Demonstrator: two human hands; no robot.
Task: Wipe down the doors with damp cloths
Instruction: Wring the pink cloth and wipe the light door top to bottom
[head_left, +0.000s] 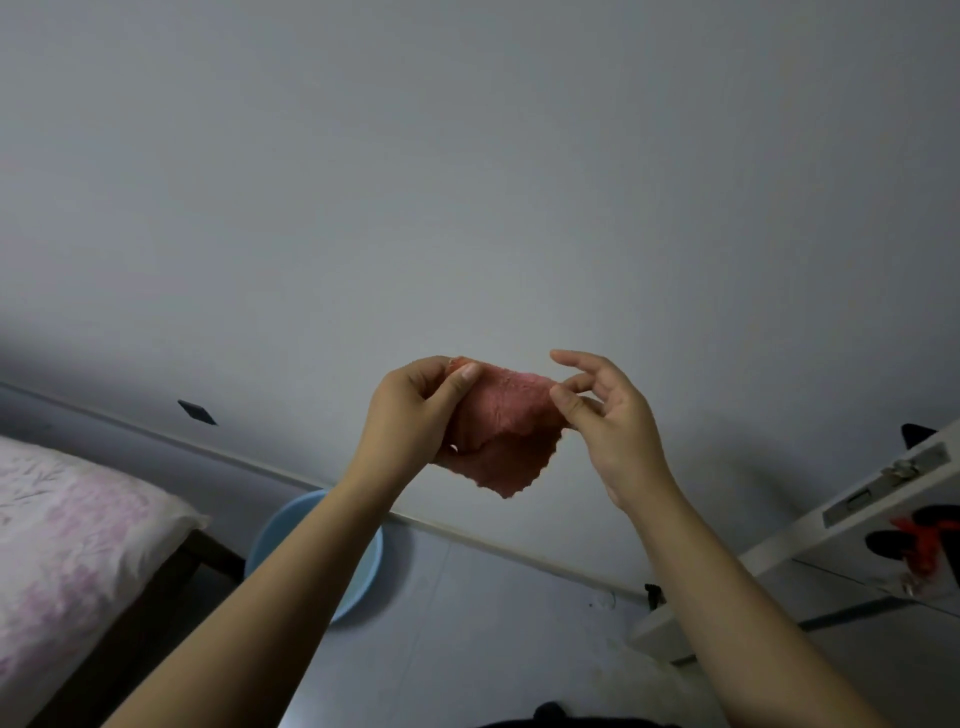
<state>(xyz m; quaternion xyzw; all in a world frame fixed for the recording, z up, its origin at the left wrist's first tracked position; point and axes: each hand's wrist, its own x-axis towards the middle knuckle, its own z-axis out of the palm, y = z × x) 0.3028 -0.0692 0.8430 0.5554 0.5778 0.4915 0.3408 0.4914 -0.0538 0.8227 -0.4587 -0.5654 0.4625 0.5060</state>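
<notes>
Cloth (506, 431): pink terry-like fabric, nubbly, matt, scalloped edge
Wall (467, 182): smooth, matt grey-white
Basin (311, 525): light blue plastic, slight sheen
Bedding (67, 530): soft printed fabric, matt
Door (831, 525): smooth white, with metal latch plate (857, 501)
Floor (467, 623): smooth, faintly glossy

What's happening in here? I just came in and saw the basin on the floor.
A person holds a small pink-red terry cloth up in front of a plain grey wall. The left hand grips one side; the right hand pinches the opposite edge, spreading it. A round light blue plastic basin sits on the floor below, beside a bed. The white door at right is not being wiped yet.
</notes>
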